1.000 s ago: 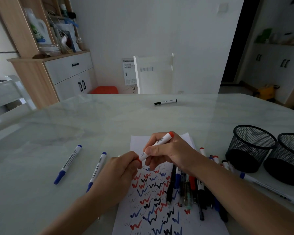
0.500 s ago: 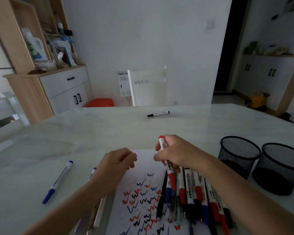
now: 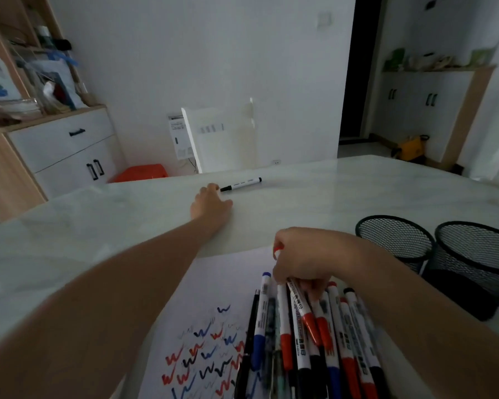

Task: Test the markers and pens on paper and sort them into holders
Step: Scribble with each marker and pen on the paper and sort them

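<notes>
My left hand is stretched far across the table, fingertips right by the cap end of a lone black marker, holding nothing. My right hand grips a red marker, its red cap lying among several markers and pens bunched on the right of the paper. The paper carries red, blue and black squiggles. Two black mesh holders stand to the right of my right hand.
A white chair stands at the table's far side. A wooden cabinet with shelves is at the back left and an orange bin sits on the floor. The table edge runs at the far right.
My left hand went from near the paper out to the far black marker. My right hand lowered the red marker onto the pile. The view tilted so the two blue markers at left left the frame.
</notes>
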